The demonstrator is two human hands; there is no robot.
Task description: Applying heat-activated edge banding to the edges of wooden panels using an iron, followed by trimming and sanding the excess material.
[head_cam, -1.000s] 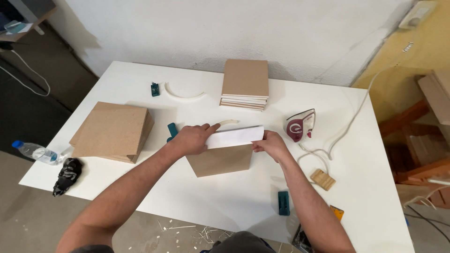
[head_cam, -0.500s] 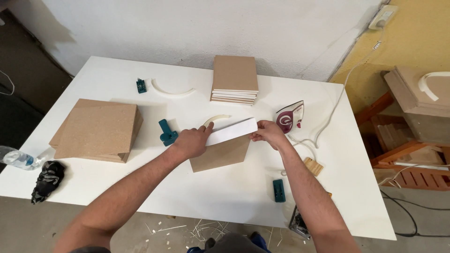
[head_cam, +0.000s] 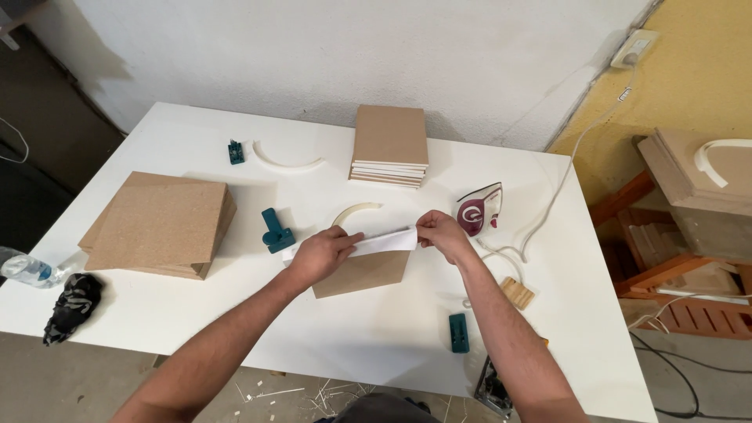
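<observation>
1. Against the two earlier views, the white edge strip (head_cam: 384,241) sits in much the same place along the top edge of the brown board (head_cam: 364,270), just below the centre of the frame. Most of the apparent shift in the scene comes from the head camera moving, not from the hands.
2. The left hand (head_cam: 321,254) has stayed pressed flat on the left part of the strip, fingers spread over it rather than clenched; it pins the strip against the board.
3. The right hand (head_cam: 442,233) keeps pinching the strip's right end between thumb and fingertips, as it did before.
4. The strip now looks slightly more tilted, its right end a little higher than its left, so it seems to be in the middle of being lined up with the board's edge and not yet settled.
5. Nothing else on the white table (head_cam: 548,313) has been touched: the clothes iron (head_cam: 479,210) stands to the right of the hands, the stack of boards (head_cam: 389,145) above them, and the teal clamp block (head_cam: 276,232) to their left.
</observation>
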